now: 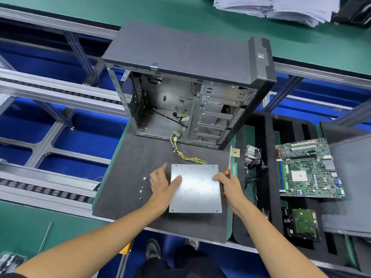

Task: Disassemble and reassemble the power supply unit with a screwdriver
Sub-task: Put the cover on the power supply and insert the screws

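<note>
Your left hand (162, 183) rests flat on the power supply unit (195, 188) mid-mat while your right hand (228, 182) grips the screwdriver (228, 173); next, refit the loose screws (142, 187).

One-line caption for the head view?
Both hands steady the flat grey metal power supply unit; right hand holds the orange-handled screwdriver.

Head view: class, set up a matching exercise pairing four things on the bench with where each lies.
1 power supply unit
2 loose screws
3 motherboard
4 computer case

a on the foam tray at the right
b between the hands
c standing open at the mat's far edge
d on the mat, left of the left hand

Pairs: 1-b, 2-d, 3-a, 4-c
</note>
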Available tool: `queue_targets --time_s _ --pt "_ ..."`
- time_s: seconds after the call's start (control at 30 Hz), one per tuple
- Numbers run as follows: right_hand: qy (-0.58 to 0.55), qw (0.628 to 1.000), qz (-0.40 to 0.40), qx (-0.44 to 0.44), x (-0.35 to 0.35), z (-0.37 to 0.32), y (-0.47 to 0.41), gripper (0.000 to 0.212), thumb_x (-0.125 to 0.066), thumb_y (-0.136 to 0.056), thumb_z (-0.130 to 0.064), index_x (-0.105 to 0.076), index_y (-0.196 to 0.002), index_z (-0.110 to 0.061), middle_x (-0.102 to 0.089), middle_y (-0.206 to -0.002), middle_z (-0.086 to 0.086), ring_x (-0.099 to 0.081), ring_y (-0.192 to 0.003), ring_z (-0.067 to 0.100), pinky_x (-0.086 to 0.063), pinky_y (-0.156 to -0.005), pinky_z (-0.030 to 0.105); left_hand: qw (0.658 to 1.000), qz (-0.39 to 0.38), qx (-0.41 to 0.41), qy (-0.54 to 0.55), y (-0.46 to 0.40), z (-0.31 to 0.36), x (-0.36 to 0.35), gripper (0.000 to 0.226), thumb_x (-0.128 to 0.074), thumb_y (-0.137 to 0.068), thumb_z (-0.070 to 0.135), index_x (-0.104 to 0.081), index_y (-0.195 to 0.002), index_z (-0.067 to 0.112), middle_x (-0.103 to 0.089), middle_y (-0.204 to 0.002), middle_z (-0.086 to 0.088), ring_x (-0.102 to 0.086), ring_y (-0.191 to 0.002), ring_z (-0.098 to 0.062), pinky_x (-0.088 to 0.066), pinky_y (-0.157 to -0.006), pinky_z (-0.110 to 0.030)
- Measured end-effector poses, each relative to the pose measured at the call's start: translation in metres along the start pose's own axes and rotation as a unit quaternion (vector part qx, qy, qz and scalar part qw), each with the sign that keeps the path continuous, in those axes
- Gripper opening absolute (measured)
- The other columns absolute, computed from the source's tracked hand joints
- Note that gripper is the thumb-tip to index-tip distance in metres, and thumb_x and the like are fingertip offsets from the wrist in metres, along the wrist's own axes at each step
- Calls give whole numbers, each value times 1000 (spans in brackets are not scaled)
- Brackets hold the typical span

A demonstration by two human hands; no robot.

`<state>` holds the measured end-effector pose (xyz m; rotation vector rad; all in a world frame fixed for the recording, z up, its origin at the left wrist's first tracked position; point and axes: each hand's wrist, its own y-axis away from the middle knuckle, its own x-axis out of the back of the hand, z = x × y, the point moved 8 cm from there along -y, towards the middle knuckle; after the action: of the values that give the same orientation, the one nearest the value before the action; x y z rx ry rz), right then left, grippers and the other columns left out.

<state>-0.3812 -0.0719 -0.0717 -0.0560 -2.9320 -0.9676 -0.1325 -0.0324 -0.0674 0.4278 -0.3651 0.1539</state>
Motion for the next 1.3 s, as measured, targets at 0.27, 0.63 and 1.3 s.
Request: queue_targets --time_s 0.27,0.63,1.3 --pt "6 999 -29 36 -1 2 -7 16 -74 -56 -40 -66 -55 -26 -52 -58 -21 -47 -53 -4 -29 -65 29 845 -297 -279 -345 -54 126 -78 53 -51 -96 62 -53 -140 33 -51 -141 12 -50 -130 -9 -44 -108 -40" --pt "18 995 -87 52 1 10 -5 10 -73 -84 -24 -82 -81 -21 -77 -103 -13 -68 -102 -1 -42 -93 28 736 -411 -281 -459 -70 111 -119 79 -33 -78 95 -62 -116 31 -63 -116 13 -61 -109 -14 -49 -97 -42" --pt "42 979 -199 25 -2 24 3 15 -80 -70 -19 -69 -79 -26 -65 -81 -9 -59 -78 5 -44 -79 24 717 -366 -293 -516 -13 79 -104 136 -61 -52 98 14 -155 50 16 -164 0 26 -152 -28 16 -121 -52"
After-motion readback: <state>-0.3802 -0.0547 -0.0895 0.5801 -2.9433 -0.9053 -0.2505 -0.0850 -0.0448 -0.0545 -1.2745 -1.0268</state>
